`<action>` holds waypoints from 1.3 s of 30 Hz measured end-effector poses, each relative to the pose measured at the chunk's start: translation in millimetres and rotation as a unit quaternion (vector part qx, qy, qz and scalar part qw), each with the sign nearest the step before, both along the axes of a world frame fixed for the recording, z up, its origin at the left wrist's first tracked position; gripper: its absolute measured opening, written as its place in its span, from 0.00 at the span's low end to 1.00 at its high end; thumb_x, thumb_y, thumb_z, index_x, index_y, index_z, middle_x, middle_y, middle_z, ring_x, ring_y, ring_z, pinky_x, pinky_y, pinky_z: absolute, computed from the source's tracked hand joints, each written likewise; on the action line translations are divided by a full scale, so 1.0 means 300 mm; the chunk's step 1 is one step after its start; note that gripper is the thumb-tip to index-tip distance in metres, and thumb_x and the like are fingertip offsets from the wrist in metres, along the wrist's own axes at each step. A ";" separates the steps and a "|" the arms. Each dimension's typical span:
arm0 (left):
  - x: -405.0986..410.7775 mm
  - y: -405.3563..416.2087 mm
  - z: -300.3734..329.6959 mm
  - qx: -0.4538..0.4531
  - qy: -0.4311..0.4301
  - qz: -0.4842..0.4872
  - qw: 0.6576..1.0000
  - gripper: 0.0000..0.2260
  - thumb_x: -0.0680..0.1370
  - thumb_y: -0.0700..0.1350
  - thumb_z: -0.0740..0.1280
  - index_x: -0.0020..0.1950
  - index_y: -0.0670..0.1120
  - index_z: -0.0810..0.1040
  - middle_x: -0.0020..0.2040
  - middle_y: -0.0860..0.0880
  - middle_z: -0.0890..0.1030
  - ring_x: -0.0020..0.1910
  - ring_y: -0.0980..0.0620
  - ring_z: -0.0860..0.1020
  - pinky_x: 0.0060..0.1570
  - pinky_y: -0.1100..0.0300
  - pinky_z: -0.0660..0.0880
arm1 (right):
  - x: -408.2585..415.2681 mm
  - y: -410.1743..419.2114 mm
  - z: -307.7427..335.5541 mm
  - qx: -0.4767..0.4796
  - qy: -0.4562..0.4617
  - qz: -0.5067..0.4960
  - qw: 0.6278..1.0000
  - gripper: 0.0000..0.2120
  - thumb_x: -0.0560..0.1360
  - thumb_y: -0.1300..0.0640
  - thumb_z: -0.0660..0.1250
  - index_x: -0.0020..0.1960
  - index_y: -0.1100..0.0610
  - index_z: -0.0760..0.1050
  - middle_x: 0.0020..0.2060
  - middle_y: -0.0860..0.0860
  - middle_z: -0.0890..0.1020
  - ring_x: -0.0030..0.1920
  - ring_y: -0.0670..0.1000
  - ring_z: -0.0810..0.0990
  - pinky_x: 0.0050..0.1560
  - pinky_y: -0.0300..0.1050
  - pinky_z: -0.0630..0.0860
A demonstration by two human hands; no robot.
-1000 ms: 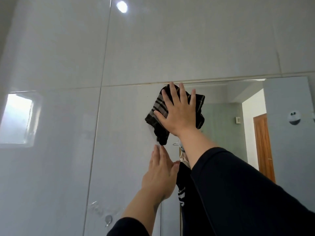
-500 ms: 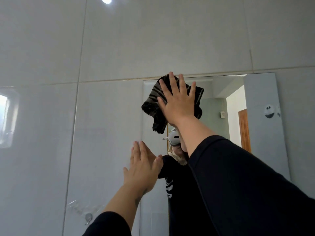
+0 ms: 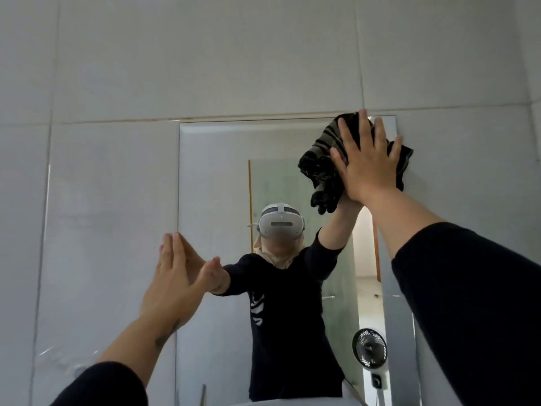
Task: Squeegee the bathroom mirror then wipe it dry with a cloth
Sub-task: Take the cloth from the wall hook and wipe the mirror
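Observation:
A frameless bathroom mirror (image 3: pixel 216 177) hangs on a grey tiled wall. My right hand (image 3: pixel 366 162) presses a dark striped cloth (image 3: pixel 322 168) flat against the mirror's top right corner, fingers spread over it. My left hand (image 3: pixel 175 276) rests flat with straight fingers at the mirror's left edge, about mid-height, holding nothing. The mirror reflects a person in a dark top wearing a white headset. No squeegee is in view.
Grey wall tiles (image 3: pixel 205 54) surround the mirror. A small black fan (image 3: pixel 369 348) shows in the reflection at the lower right. A clear plastic hook (image 3: pixel 76 369) is stuck on the tile at the lower left. A basin edge shows at the bottom.
My right hand has slid the cloth along the mirror's top edge from the left corner to the right corner. The view has swung right, so the whole mirror now shows.

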State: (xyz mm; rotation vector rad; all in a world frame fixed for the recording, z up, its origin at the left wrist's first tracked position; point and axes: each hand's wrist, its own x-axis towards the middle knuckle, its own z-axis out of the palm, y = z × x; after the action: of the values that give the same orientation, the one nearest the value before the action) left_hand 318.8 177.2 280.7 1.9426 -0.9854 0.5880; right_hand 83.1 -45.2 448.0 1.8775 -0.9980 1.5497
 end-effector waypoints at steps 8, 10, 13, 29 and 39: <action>0.062 0.002 -0.007 0.019 -0.018 -0.006 1.000 0.44 0.69 0.76 0.45 0.75 0.55 0.32 0.76 0.59 0.33 0.76 0.54 0.43 0.71 0.45 0.58 | -0.033 -0.018 -0.149 0.023 -0.034 -0.010 0.999 0.29 0.79 0.39 0.39 0.77 0.46 0.43 0.78 0.52 0.45 0.77 0.58 0.44 0.72 0.68 0.45; 0.065 0.004 -0.003 0.026 -0.017 -0.013 0.999 0.44 0.69 0.76 0.46 0.75 0.54 0.33 0.76 0.57 0.34 0.76 0.53 0.44 0.72 0.45 0.57 | -0.022 -0.004 -0.166 0.033 -0.034 -0.011 0.999 0.29 0.79 0.38 0.39 0.77 0.47 0.41 0.78 0.52 0.43 0.77 0.58 0.42 0.72 0.68 0.43; 0.061 0.013 0.001 0.033 -0.020 -0.022 0.999 0.44 0.68 0.77 0.44 0.76 0.53 0.34 0.77 0.57 0.35 0.77 0.52 0.45 0.72 0.45 0.57 | 0.012 0.034 -0.179 0.038 -0.029 -0.002 0.999 0.30 0.79 0.38 0.40 0.77 0.48 0.40 0.78 0.53 0.42 0.77 0.58 0.41 0.72 0.68 0.42; 0.071 0.056 0.000 0.031 -0.007 -0.086 0.996 0.43 0.68 0.77 0.48 0.74 0.58 0.34 0.75 0.61 0.33 0.76 0.57 0.42 0.71 0.50 0.54 | 0.484 0.380 -0.150 -0.105 0.151 0.062 0.981 0.31 0.78 0.37 0.43 0.77 0.48 0.42 0.78 0.52 0.41 0.77 0.57 0.40 0.71 0.65 0.38; -0.011 0.109 -0.170 0.045 -0.134 0.030 0.990 0.35 0.76 0.54 0.63 0.77 0.46 0.49 0.76 0.49 0.54 0.71 0.48 0.59 0.62 0.48 0.69 | 0.553 0.444 -0.301 -0.142 0.233 0.070 0.959 0.30 0.78 0.37 0.44 0.77 0.45 0.43 0.78 0.51 0.44 0.77 0.57 0.42 0.72 0.65 0.40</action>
State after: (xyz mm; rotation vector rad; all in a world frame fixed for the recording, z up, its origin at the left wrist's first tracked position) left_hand 315.3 209.9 229.5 2.0133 -1.1385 0.8686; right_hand 249.1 88.1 357.7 2.0000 -0.4170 1.1605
